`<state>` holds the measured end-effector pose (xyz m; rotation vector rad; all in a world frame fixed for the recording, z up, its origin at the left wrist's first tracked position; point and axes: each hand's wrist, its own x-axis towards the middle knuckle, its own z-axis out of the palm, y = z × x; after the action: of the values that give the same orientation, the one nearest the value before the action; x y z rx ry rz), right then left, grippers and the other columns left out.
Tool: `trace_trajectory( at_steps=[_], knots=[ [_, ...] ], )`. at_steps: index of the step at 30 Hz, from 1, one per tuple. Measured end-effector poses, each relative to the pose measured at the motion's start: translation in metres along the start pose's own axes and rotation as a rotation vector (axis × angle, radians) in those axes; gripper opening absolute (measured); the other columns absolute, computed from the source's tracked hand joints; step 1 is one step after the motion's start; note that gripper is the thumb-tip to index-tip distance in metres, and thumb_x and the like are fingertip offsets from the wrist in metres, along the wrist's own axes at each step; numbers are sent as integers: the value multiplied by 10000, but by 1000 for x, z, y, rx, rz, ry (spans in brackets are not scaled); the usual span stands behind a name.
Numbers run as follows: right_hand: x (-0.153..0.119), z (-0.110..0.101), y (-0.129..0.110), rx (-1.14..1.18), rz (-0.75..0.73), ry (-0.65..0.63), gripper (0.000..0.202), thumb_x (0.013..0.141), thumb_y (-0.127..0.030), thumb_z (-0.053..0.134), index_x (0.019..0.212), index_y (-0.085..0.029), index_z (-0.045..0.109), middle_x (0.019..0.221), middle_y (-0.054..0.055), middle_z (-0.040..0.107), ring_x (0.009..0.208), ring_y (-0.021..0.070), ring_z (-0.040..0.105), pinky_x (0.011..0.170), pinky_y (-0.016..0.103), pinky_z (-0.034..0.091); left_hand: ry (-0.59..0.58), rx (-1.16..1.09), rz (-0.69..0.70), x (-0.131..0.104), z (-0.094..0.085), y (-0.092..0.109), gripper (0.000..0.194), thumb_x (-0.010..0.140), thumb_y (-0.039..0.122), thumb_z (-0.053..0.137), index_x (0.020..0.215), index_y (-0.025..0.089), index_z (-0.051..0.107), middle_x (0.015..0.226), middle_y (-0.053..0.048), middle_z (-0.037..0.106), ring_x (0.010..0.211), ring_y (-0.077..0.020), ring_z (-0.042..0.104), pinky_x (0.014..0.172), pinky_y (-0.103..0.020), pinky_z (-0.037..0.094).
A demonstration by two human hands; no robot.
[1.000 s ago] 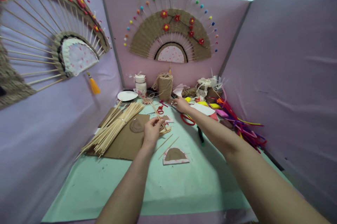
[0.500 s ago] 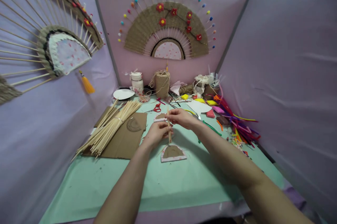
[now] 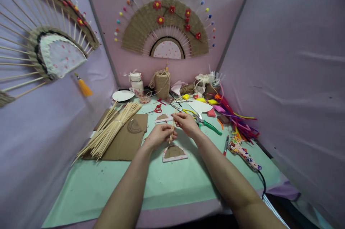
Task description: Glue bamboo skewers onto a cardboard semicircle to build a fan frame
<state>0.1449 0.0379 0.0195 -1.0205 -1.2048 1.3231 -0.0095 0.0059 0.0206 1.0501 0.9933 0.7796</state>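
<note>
A few short wooden sticks (image 3: 171, 128) stand upright, slightly tilted, between my two hands over the middle of the table. My left hand (image 3: 161, 135) has its fingers closed round their lower part. Higher up, my right hand (image 3: 184, 123) pinches the same sticks near the top. Just below the sticks' lower ends lies a half-round cardboard piece (image 3: 174, 152) with a white, pink-spotted fabric edge. A similar half-round piece (image 3: 162, 118) lies behind my left hand, partly covered by the hands.
Left lies a bundle of long sticks (image 3: 115, 128) on a cardboard sheet (image 3: 138, 135). Red scissors (image 3: 157, 109), green-handled pliers (image 3: 211, 127), a marker (image 3: 226, 145), a patterned glue gun (image 3: 244, 154) and pipe cleaners (image 3: 239, 117) lie around. A twine cone (image 3: 162, 84) stands behind. Decorated fans (image 3: 167, 24) hang on the walls.
The sticks have tilted, their tops leaning a little right. My right forearm has shifted left, uncovering the pliers, marker and glue gun. The whole view has turned slightly right.
</note>
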Motion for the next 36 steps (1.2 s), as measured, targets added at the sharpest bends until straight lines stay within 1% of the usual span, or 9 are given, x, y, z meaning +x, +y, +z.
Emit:
trace_trajectory(
  at_steps=[8,12,16,20,23,25,28,32,36],
  knots=[
    [-3,-8,6,60,97,18,405,568,-500,814,697,-157,642,607,-27,569,513,62,457,488,205,347,18,-29,-61,-3,2,3,71,793,167,688,838,118,661,801,-100,720,677,-142,693,652,-251,558],
    [-5,-10,5,66,111,25,374,581,-461,812,657,-157,609,590,-24,567,500,55,446,472,196,329,46,-13,-42,-3,3,3,94,761,163,719,818,122,657,796,-89,715,691,-139,689,683,-262,558],
    [-6,-13,4,67,96,44,361,595,-454,808,679,-164,610,591,-31,553,498,54,432,458,193,315,91,58,-8,-2,-4,1,138,729,187,742,828,128,665,780,-61,708,690,-123,671,716,-269,553],
    [-7,-13,5,58,99,45,367,577,-453,820,661,-164,610,575,-29,552,488,56,428,460,195,324,114,203,-1,-1,-17,-2,198,690,235,748,850,137,687,701,-21,684,627,-113,639,642,-247,520],
    [-8,-12,6,51,103,42,381,550,-460,833,647,-169,608,561,-28,553,484,60,426,457,199,329,84,345,3,-3,-25,-3,147,657,263,740,705,137,681,579,7,634,524,-100,570,538,-216,444],
    [-9,-11,6,48,103,40,387,539,-464,840,640,-171,607,554,-29,551,483,63,424,457,200,332,52,442,7,-7,-29,-1,167,635,274,740,594,136,655,502,16,590,459,-88,502,473,-206,367],
    [-10,-12,5,47,100,43,383,540,-460,843,637,-173,609,561,-27,557,492,65,429,457,199,333,26,555,15,-13,-34,4,190,627,274,727,525,140,639,431,26,540,405,-73,409,434,-213,283],
    [-9,-14,5,58,102,51,375,545,-439,849,649,-171,607,571,-28,560,498,61,428,458,196,337,61,609,27,-16,-40,10,211,655,292,693,514,147,631,438,11,548,406,-81,412,448,-227,303],
    [-8,-13,5,83,114,33,381,547,-424,859,690,-168,616,595,-32,571,515,55,444,462,181,346,150,570,71,-13,-38,10,185,691,327,672,659,145,679,540,-4,608,466,-95,494,489,-222,365]
  ],
)
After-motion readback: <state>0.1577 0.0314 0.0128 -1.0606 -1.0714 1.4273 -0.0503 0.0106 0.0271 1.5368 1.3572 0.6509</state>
